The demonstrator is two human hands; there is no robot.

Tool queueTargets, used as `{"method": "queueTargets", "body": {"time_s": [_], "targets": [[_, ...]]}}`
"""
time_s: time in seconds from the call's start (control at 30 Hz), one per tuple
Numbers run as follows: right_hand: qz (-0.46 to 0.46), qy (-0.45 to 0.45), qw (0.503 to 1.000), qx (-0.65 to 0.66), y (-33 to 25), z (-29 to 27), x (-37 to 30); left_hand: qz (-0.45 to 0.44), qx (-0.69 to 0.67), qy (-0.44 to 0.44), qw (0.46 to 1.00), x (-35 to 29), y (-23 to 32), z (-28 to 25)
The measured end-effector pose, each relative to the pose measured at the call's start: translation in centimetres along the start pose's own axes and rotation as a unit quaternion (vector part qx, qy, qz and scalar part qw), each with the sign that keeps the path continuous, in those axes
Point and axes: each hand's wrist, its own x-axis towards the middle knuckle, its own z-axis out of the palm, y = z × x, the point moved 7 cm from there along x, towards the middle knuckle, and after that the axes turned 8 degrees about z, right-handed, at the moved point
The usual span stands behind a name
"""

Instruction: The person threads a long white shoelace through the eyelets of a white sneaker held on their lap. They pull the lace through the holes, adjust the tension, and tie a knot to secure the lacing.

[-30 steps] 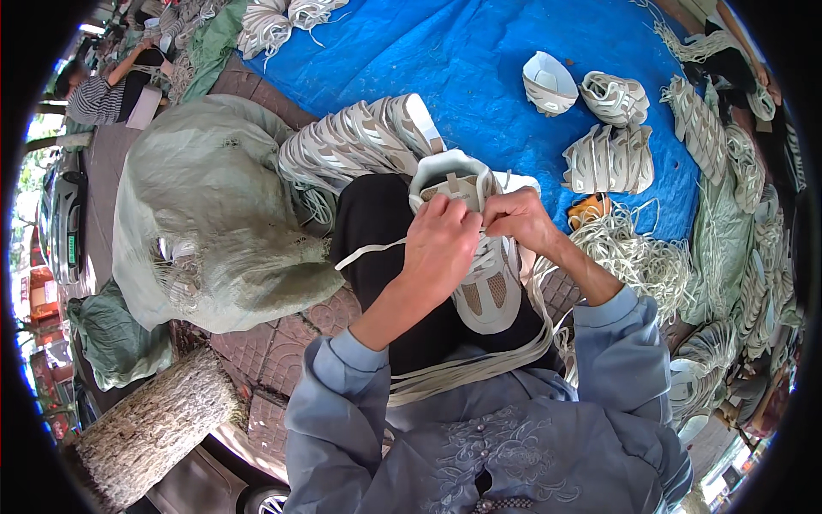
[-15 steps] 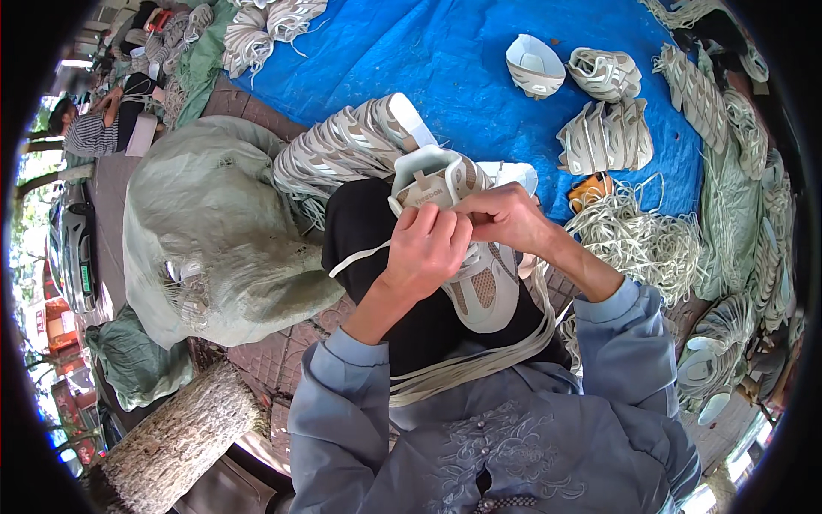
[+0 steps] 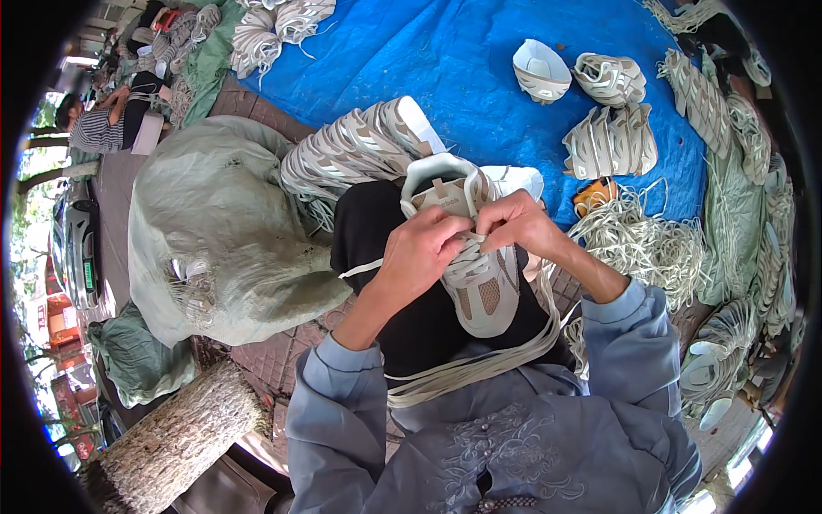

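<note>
A beige and white shoe upper lies across my dark-trousered knees, its toe toward me and its padded collar facing away. White lacing crosses its front below the tongue. My left hand is closed at the left eyelet edge, fingertips pinching the shoelace; a loose white lace end sticks out to the left beyond it. At the opposite eyelet edge, my right hand pinches the lace between thumb and forefinger. The fingertips of both hands nearly meet and partly hide the lace. A bundle of loose laces drapes over my lap.
Nested shoe uppers lean beyond my left knee beside a big grey-green sack. On the blue tarp sit more uppers. A tangled lace heap lies right, and a log lower left. Another person sits far left.
My hands have shifted slightly down the shoe's front, uncovering more of the tongue. My left fingers have turned toward the eyelets, and the lace end at left has become shorter.
</note>
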Motion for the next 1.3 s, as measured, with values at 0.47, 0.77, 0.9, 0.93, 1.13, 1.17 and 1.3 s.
{"method": "queueTargets", "body": {"time_s": [0.47,0.77,0.9,0.93,1.13,1.17,1.3], "targets": [[-0.021,0.082,0.996,0.019,0.4,-0.4,0.1,0.019,-0.062,-0.062,0.996,1.3,-0.7,-0.4],[-0.059,0.091,0.976,-0.187,-0.3,0.2,0.4,0.081,0.062,0.106,0.989,0.6,1.1,0.0],[-0.132,0.138,0.961,-0.201,-1.6,0.5,0.5,0.200,0.230,0.126,0.944,0.8,2.9,-0.6],[-0.135,0.151,0.958,-0.205,-1.7,0.5,0.5,0.231,0.279,0.139,0.922,0.8,3.2,-0.6],[0.015,0.071,0.994,-0.082,-0.5,0.2,1.3,0.210,0.341,0.182,0.898,0.3,2.2,-0.8],[0.057,0.048,0.995,-0.072,-0.3,0.1,1.5,0.226,0.341,0.201,0.890,0.1,2.3,-0.8],[0.118,-0.042,0.992,0.006,-0.8,0.5,2.3,0.226,0.332,0.210,0.891,0.0,2.1,-0.8]]}}
